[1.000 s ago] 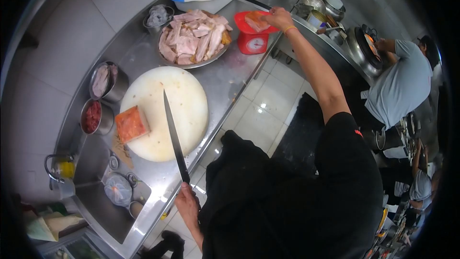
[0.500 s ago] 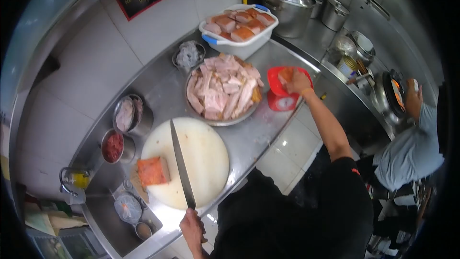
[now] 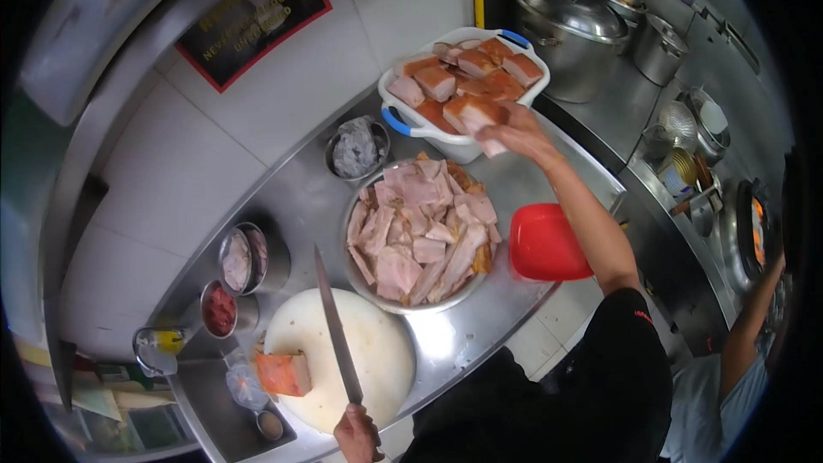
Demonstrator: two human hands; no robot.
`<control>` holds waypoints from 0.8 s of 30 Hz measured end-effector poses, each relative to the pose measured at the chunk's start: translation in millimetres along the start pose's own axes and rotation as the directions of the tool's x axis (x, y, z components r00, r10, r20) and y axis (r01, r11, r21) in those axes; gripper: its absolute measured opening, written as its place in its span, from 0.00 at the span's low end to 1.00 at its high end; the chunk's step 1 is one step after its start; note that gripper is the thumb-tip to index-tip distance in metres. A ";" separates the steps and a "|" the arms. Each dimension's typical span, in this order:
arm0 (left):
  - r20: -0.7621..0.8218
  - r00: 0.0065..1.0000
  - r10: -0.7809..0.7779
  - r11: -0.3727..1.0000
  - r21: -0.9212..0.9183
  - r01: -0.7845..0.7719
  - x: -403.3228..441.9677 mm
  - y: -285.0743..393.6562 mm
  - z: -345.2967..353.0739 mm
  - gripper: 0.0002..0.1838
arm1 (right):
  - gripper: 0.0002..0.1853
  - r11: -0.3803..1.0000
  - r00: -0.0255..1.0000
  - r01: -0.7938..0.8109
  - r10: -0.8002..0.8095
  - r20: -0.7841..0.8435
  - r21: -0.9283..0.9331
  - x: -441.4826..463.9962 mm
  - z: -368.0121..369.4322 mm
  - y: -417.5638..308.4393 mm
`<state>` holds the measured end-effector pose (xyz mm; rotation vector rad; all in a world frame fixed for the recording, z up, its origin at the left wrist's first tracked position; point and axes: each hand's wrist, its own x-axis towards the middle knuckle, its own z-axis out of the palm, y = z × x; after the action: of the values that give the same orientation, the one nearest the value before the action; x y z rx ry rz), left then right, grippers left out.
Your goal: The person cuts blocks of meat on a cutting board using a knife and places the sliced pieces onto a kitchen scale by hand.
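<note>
My left hand (image 3: pixel 357 435) is closed round the handle of a long knife (image 3: pixel 338 334), whose blade lies across the round white cutting board (image 3: pixel 377 360). A block of pork with orange-brown skin (image 3: pixel 285 374) rests at the board's left side. My right hand (image 3: pixel 519 133) grips a piece of pork (image 3: pixel 474 114) at the near edge of a white tub (image 3: pixel 463 144) with blue handles, filled with similar pork blocks (image 3: pixel 477 63). Below that arm sits a red scale pan (image 3: pixel 549 243) with nothing in it. A large metal bowl (image 3: pixel 426 307) holds pale sliced meat (image 3: pixel 411 231).
Metal pots with meat (image 3: pixel 220 309) stand left of the board, beside a sink (image 3: pixel 201 386). A small bowl with a plastic bag (image 3: pixel 356 150) is near the wall. Lidded pots (image 3: pixel 570 34) stand at the back right. Another person's sleeve (image 3: pixel 707 407) shows at the far right.
My right hand has moved from the red scale pan up to the white tub, and the pork piece has left the pan. The left hand keeps the knife. The view has shifted.
</note>
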<state>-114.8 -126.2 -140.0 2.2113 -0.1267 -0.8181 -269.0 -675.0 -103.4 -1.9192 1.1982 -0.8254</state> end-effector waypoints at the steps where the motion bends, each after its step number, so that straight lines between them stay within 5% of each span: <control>1: -0.013 1.000 -0.001 1.000 0.003 0.002 -2.1 1.2 5.4 0.29 | 0.39 0.999 0.999 0.047 -0.047 -0.003 -0.005 21.5 13.0 -3.7; 4: -0.019 1.000 -0.006 1.000 -0.007 0.006 -8.6 4.7 19.2 0.28 | 0.39 0.985 0.977 0.039 -0.003 0.214 -0.166 97.6 54.7 -3.8; 7: -0.074 0.997 -0.022 0.999 0.029 0.024 -13.3 10.0 33.2 0.27 | 0.35 0.967 0.996 0.045 -0.025 0.080 -0.251 110.0 76.3 -36.5; 13: -0.122 0.992 0.029 1.000 0.012 -0.028 -18.0 -1.2 41.3 0.26 | 0.34 0.798 0.868 0.431 -0.239 0.435 -0.421 186.3 97.7 1.5; 19: -0.091 0.991 -0.096 0.995 -0.038 0.093 -19.0 21.1 42.4 0.24 | 0.30 0.744 0.817 0.555 -0.402 0.414 -0.372 188.0 77.4 9.6; 24: -0.079 0.988 -0.132 0.991 0.010 0.134 -16.0 31.6 47.9 0.24 | 0.29 0.701 0.784 0.586 -0.365 0.503 -0.406 181.8 65.8 32.5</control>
<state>-150.9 -173.3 -134.0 2.2819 0.0532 -0.8039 -164.6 -836.9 -139.9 -2.7979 0.7089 -0.3088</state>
